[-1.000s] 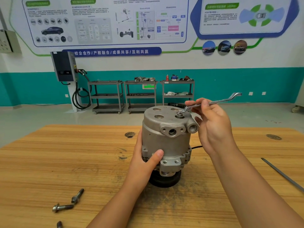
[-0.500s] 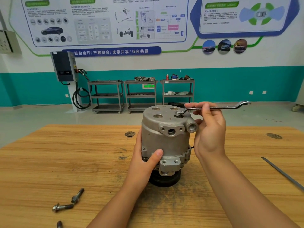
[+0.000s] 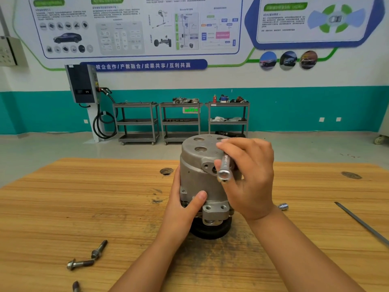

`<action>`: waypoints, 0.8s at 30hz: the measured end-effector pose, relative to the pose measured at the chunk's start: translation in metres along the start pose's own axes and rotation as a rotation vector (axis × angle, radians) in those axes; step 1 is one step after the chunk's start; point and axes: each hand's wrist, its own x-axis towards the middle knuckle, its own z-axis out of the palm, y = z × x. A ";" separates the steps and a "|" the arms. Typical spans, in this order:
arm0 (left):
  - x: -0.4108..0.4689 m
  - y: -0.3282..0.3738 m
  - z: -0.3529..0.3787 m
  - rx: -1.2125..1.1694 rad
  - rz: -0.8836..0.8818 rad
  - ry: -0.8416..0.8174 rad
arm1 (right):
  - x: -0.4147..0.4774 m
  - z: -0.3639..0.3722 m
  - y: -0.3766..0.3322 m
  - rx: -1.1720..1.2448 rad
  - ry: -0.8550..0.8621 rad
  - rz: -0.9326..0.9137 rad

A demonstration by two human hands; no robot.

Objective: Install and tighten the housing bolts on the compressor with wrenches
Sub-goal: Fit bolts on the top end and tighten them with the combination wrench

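Head | wrench (image 3: pixel 224 168) swung camera-ward, perhaps seated | right grip (image 3: pixel 253 180) grasps it | left grip (image 3: pixel 182 207) clasps compressor (image 3: pixel 194 165)

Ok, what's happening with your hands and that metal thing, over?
Left hand grips compressor side. Right hand holds wrench at its top, working end hidden under the hand. Loose bolts lie on table, clear of both.

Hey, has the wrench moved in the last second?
Yes. The wrench, held by the right hand, swung clockwise on top of the compressor: its free end pointed right, now toward the person.
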 end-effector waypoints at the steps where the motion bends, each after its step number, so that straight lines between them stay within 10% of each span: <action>1: 0.000 0.000 0.000 0.001 -0.006 0.004 | 0.002 0.001 -0.002 -0.026 0.010 -0.031; 14: 0.000 0.003 0.000 0.030 -0.020 0.007 | 0.026 -0.013 -0.016 0.101 0.020 -0.210; 24: 0.001 0.004 0.000 0.013 -0.070 -0.012 | 0.050 -0.032 0.016 0.733 0.236 0.765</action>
